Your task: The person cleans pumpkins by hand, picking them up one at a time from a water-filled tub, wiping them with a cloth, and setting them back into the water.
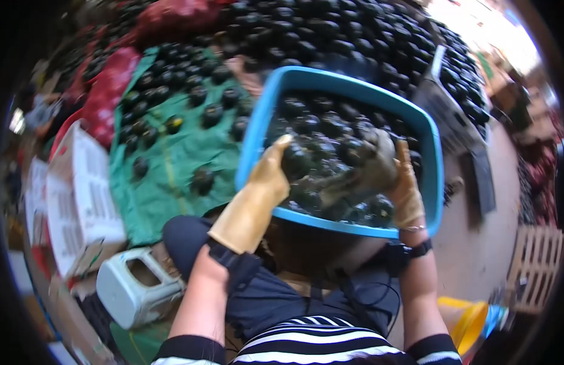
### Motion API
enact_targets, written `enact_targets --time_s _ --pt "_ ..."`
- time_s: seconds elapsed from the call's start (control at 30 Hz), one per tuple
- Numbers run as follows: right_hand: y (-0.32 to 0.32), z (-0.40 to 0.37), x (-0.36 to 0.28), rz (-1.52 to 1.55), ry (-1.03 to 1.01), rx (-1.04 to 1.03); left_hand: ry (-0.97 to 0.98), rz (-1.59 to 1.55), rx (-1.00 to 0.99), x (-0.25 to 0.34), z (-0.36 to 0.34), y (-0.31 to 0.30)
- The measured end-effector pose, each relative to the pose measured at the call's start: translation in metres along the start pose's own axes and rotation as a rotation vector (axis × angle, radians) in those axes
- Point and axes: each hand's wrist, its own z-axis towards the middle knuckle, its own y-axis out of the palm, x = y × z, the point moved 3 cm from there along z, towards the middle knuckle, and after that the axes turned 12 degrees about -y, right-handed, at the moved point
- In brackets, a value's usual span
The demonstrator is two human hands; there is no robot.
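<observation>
Sleeves at the bottom edge first: striped top [318, 340], dark trousers [191, 234] over a raised knee, and both bare forearms run up the frame from there. We see a black wrist strap [419, 248] on the right arm. Both hands wear tan rubber gloves. Left hand [267, 176] sits at the lower left rim of the blue tub [257, 131], fingers curled round one dark fruit [296, 161], which lies just right of and above the palm, touching it. Right hand [407, 185] is at the tub's lower right, closed on a grey cloth [370, 167]. The cloth's long axis runs from lower left to upper right, between the two hands; its bunched end is in the right hand, so that hand is nearer, and its loose end lies just below the held fruit. We cannot tell if cloth and fruit touch. The tub is tilted toward us, full of the same dark round fruit, apparently wet. Lower left: a white plastic stool [133, 286]. Lower right: a yellow container [467, 319]. Left of the tub, a green tarp [172, 164] with scattered fruit, white boxes [81, 194] beside it, red mesh sacks [108, 91] above. Top of frame: a big fruit pile [330, 30]. Far right: a wooden pallet [537, 255].
</observation>
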Motion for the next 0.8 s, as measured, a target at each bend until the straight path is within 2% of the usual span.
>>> enact_targets --time_s 0.03,0.1,0.17,0.23,0.27,0.3,0.33,0.37,0.4,0.43,0.5,0.57,0.6,0.63,0.7,0.73,0.77,0.8 --pt "-0.011 -0.002 -0.002 0.006 -0.056 0.075 -0.028 -0.026 -0.036 -0.004 -0.008 0.017" --pt "-0.061 -0.010 0.022 -0.494 -0.186 0.483 -0.059 0.050 -0.019 -0.015 0.001 0.017" --pt "-0.078 -0.023 0.039 -0.954 0.084 0.364 -0.043 0.112 -0.015 -0.023 0.005 0.014" --pt "-0.039 -0.032 0.024 -1.908 0.337 0.399 -0.099 0.089 -0.034 -0.031 0.008 0.014" --pt "-0.061 -0.032 0.024 -2.039 0.276 0.558 -0.115 0.082 -0.020 -0.034 0.013 0.011" --pt "-0.064 -0.029 0.014 -2.076 0.281 0.614 -0.131 0.079 -0.013 -0.036 0.015 0.009" --pt "-0.067 -0.036 -0.005 -1.889 0.308 0.722 -0.105 0.116 -0.104 -0.036 0.014 0.011" --pt "-0.044 -0.037 -0.028 -1.700 0.315 0.815 -0.100 0.126 -0.117 -0.037 0.018 0.010" --pt "-0.068 -0.041 -0.036 -1.302 0.008 0.865 -0.040 0.136 -0.032 -0.034 -0.008 0.030" --pt "-0.088 -0.037 -0.043 -0.938 -0.180 0.688 -0.126 0.149 0.011 -0.034 -0.005 0.028" --pt "-0.007 -0.020 -0.041 -0.446 -0.329 0.458 -0.136 0.144 -0.042 -0.040 0.011 0.024" --pt "0.017 -0.014 -0.030 -0.674 -0.124 0.367 -0.170 0.056 -0.069 -0.047 0.020 0.030" --pt "0.039 -0.010 -0.018 -0.790 -0.127 0.305 -0.202 0.003 -0.119 -0.050 0.022 0.035" --pt "0.064 -0.006 -0.011 -1.167 -0.116 0.305 -0.184 -0.046 -0.141 -0.054 0.023 0.042" --pt "0.112 0.002 0.010 -1.344 -0.096 0.251 -0.246 -0.058 -0.204 -0.059 0.027 0.050" --pt "0.112 0.007 0.031 -1.381 -0.213 0.166 -0.134 0.011 -0.479 -0.069 0.067 0.040" --pt "0.099 0.017 0.058 -1.535 -0.563 -0.027 -0.132 0.015 -0.481 -0.067 0.065 0.043" --pt "0.083 0.029 0.081 -1.695 -0.695 -0.021 -0.110 0.064 -0.440 -0.065 0.057 0.048"
